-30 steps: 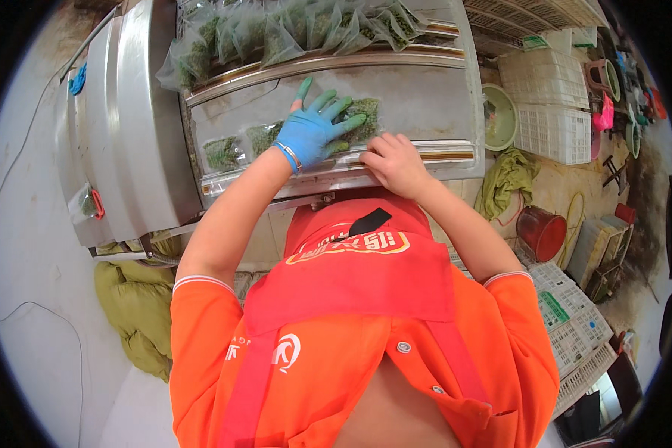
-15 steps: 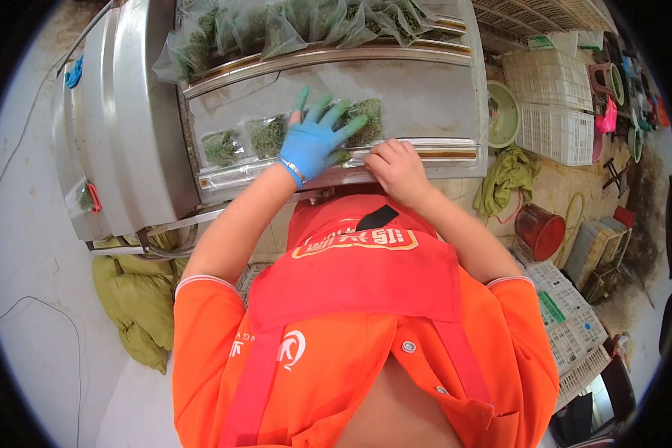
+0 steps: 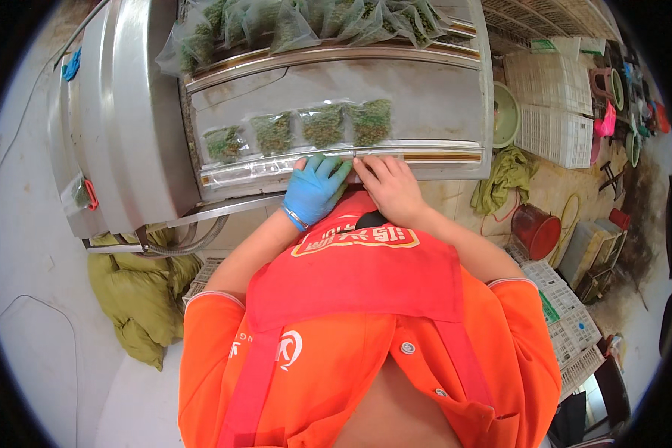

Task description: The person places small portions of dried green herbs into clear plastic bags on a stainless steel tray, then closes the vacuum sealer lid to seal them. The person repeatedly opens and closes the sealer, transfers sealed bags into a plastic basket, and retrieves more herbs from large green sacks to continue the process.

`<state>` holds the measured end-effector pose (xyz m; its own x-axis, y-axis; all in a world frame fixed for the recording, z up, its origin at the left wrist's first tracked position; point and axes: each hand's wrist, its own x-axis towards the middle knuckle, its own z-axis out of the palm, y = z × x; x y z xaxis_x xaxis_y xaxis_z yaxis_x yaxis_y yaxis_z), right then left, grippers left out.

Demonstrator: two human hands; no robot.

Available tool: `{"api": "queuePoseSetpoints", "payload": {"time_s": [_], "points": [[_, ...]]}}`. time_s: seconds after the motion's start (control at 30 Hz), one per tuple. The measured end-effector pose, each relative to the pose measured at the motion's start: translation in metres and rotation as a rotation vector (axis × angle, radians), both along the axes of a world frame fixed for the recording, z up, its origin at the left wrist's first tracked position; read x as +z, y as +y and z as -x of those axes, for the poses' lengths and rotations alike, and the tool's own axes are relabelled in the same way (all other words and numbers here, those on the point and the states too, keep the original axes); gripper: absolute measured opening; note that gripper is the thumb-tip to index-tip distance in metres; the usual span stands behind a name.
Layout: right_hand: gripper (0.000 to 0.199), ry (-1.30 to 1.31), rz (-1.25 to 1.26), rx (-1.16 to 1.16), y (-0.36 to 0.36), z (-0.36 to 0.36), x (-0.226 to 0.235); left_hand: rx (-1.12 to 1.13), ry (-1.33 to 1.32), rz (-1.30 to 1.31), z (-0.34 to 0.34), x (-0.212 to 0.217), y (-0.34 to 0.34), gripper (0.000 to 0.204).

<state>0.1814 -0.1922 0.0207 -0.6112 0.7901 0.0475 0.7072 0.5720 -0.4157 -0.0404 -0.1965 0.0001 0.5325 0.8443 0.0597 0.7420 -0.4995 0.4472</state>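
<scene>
My left hand (image 3: 315, 190), in a blue glove with green-stained fingertips, lies at the near sealing bar (image 3: 444, 153) of a steel vacuum sealing machine (image 3: 433, 93). Its fingers are stretched out over the bar's edge. Close to its right, my bare right hand (image 3: 393, 191) rests on the same edge with its fingers extended. Beyond both hands, several clear bags of green peppercorns (image 3: 370, 122) lie in a row, their mouths over the bar. The fingertips touch the bar beside the mouths of the right-hand bags; whether they pinch any film is too small to tell.
More filled bags (image 3: 291, 26) line the far bar. The rounded steel lid (image 3: 138, 112) stands at the left. To the right are a green basin (image 3: 505, 116), stacked white crates (image 3: 552, 134), a green cloth (image 3: 508, 179) and a red bucket (image 3: 536, 230).
My left hand has drawn back from above the bags to the near bar, uncovering them. My right hand has shifted slightly nearer, its fingers straighter than before.
</scene>
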Motion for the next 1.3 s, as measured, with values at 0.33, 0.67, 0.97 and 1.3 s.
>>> {"api": "queuePoseSetpoints", "payload": {"time_s": [0.33,0.67,0.97,1.3], "points": [[0.052,-0.129,0.035,-0.135,-0.002,0.019,-0.001,-0.095,0.051,-0.084,0.002,0.004,0.005,0.043],[0.032,0.054,0.555,-0.276,0.027,-0.007,0.030,-0.120,0.046,0.096,-0.006,0.021,0.014,0.051],[0.038,0.337,-0.132,-0.615,0.226,-0.081,0.033,0.065,-0.344,0.301,-0.069,0.077,0.083,0.031],[0.021,0.664,0.141,-0.736,0.193,-0.138,0.068,0.481,-0.961,1.104,-0.131,0.053,0.114,0.035]]}}
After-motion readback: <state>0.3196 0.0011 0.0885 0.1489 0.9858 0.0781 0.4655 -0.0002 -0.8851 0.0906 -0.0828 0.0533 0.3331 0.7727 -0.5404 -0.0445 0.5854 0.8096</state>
